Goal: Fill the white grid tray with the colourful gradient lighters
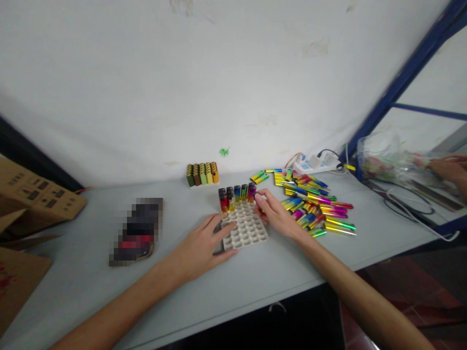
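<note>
Several coloured lighters (237, 192) with dark tops stand upright in the far rows of a pale tray (245, 232) with many small cells. My left hand (210, 241) lies at the tray's left side, fingers spread, with fingertips over its edge. At the tray's far right corner, my right hand (272, 211) pinches a lighter (257, 195); only its dark top shows, the rest being hidden by the fingers. Just right of that hand lies a loose pile of shiny rainbow-coloured lighters (310, 197), on their sides.
Against the wall stands a block of green, yellow and orange lighters (203, 175). A pixelated dark item (137, 232) lies to the left, near cardboard boxes (40, 192). A power strip (316, 163) with cables sits at the back right. Another person's hand (452, 170) shows beyond the blue frame (386, 102).
</note>
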Tool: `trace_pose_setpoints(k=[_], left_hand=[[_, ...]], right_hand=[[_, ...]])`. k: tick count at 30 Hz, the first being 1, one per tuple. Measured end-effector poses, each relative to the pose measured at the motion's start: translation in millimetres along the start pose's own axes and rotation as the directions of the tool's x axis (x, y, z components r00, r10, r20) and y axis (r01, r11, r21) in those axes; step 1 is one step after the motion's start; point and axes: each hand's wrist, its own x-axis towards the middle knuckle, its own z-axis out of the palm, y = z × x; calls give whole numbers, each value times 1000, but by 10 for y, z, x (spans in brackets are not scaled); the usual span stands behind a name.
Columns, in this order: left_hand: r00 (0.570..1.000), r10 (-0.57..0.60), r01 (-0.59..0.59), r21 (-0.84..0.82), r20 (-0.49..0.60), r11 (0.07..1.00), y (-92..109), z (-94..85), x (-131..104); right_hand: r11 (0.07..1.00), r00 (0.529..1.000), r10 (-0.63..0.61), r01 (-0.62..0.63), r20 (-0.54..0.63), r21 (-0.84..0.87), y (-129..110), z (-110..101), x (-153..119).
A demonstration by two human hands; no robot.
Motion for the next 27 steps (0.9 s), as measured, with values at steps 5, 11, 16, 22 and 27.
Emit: trace_pose_setpoints(k=[5, 11, 16, 22, 27], left_hand=[[1000, 1, -1, -3, -15, 1000, 6, -8, 1], [1000, 7, -7, 9, -3, 1000, 9, -11, 1], [1000, -9, 9, -5, -1, 1000, 12, -10, 0], [1000, -7, 7, 7, 5, 1000, 8, 1, -5], [1000, 5, -5, 28, 15, 1000, 10, -2, -7]], right_hand=[[969, 981, -176, 158, -85, -190, -10, -241, 52], [930, 982, -172, 134, -82, -341, -43, -315, 137], [875, 981, -185, 187, 48, -447, -14, -381, 188], [816, 959, -149, 257, 241, -518, -106, -479, 339], [718, 962, -75, 235, 263, -655, -83, -490, 353]])
